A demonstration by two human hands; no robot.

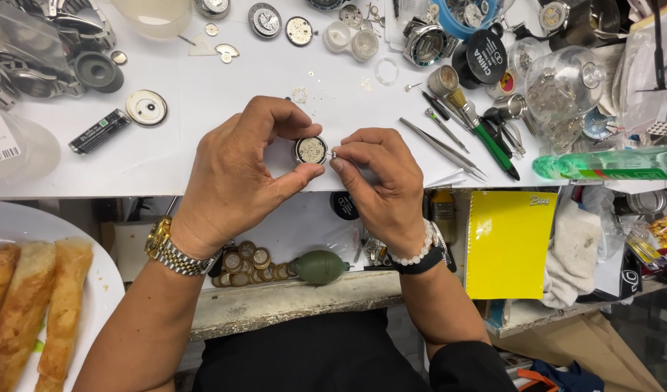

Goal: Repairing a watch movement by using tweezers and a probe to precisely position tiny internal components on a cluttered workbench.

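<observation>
Nearest me, below my left wrist, a white round plate [94,279] holds browned folded flatbreads [28,305]; under my hands a lower shelf has a stack of small round watch movements [246,265] and a green rubber dust blower [317,266]. My left hand [235,178] grips a small round metal watch movement [311,150] between thumb and curled fingers at the white bench's [202,123] near edge. My right hand [380,181] is pinched shut on the tiny crown [333,154] at its right side. Risk as I judge it: hard pull or twist could bend the stem, or the movement slips and drops off the edge. Just right of my right hand lie steel tweezers [444,150] and a green-handled brush [486,138]; a sleeve could knock them. Farther out, loose round dials [146,107], glass dome [562,83].
</observation>
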